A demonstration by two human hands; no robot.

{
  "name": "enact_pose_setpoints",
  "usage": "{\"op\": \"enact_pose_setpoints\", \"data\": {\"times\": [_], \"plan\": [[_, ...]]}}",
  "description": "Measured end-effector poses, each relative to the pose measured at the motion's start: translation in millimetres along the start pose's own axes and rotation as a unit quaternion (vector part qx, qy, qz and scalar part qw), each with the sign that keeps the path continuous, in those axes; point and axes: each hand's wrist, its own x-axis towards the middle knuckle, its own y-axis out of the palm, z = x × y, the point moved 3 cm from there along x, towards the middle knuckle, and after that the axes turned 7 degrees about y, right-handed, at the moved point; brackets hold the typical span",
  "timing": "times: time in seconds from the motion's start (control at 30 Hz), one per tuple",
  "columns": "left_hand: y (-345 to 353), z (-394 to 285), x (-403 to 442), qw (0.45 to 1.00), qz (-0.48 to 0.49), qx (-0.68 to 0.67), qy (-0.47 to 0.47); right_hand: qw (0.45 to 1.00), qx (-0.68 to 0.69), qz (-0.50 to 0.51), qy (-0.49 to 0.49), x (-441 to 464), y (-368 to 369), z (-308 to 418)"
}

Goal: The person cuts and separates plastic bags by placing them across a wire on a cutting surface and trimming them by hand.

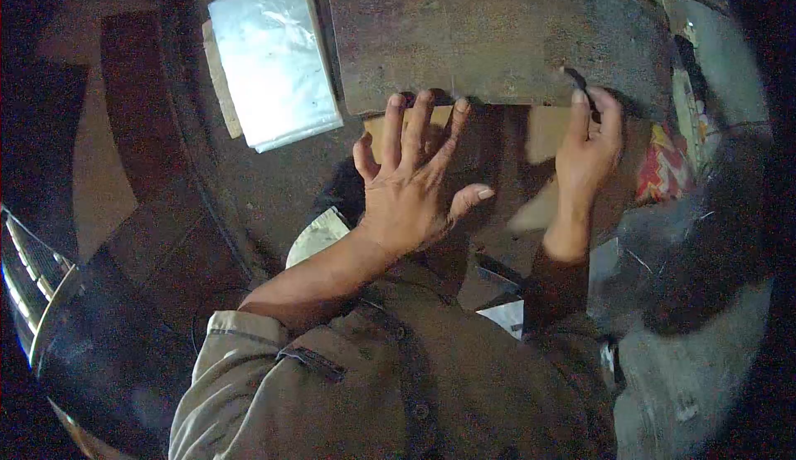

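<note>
A worn brown wooden board (pixel 497 29) lies in front of me. My left hand (pixel 406 174) has its fingers spread, with the fingertips resting at the board's near edge and nothing held. At the right part of that edge, my right hand (pixel 589 141) is closed in a pinch between thumb and fingers. From the pinch sticks out a small thin dark piece (pixel 578 80) with a lighter tip; its exact kind is too small and blurred to tell.
Left of the board lies a stack of clear plastic bags (pixel 274 58) over a brown sheet (pixel 220 78). A red and yellow packet (pixel 663 168) sits at the right. Grey cloth or sheeting (pixel 696 360) covers the lower right. The scene is dim.
</note>
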Motion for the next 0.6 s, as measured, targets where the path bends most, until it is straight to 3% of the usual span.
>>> {"op": "enact_pose_setpoints", "data": {"times": [0.17, 0.23, 0.27, 0.37, 0.43, 0.6], "plan": [[-2.8, -1.5, 0.9, 1.0, 0.023, 0.004, -0.007, 0.999, 0.024, 0.022, 0.016, 0.1, 1.5, -0.7], [-1.2, -0.5, 0.2, 1.0, 0.028, 0.005, -0.009, 0.983, 0.176, 0.035, 0.03, -8.4, 0.4, 8.2], [-0.3, -0.8, 0.3, 1.0, 0.023, -0.002, -0.007, 0.983, 0.177, 0.035, 0.031, -12.8, -1.5, 16.4], [-0.2, -0.6, 0.3, 1.0, 0.021, -0.009, -0.004, 0.96, 0.225, 0.168, 0.01, -29.4, 2.9, 43.3], [-1.2, -0.6, 0.8, 1.0, 0.023, -0.006, -0.002, 0.966, 0.151, 0.163, -0.131, -32.7, 3.6, 59.2], [0.8, 0.9, -0.5, 1.0, 0.01, 0.001, 0.0, 0.949, 0.225, 0.213, -0.052, -42.9, 20.8, 58.2]]}}
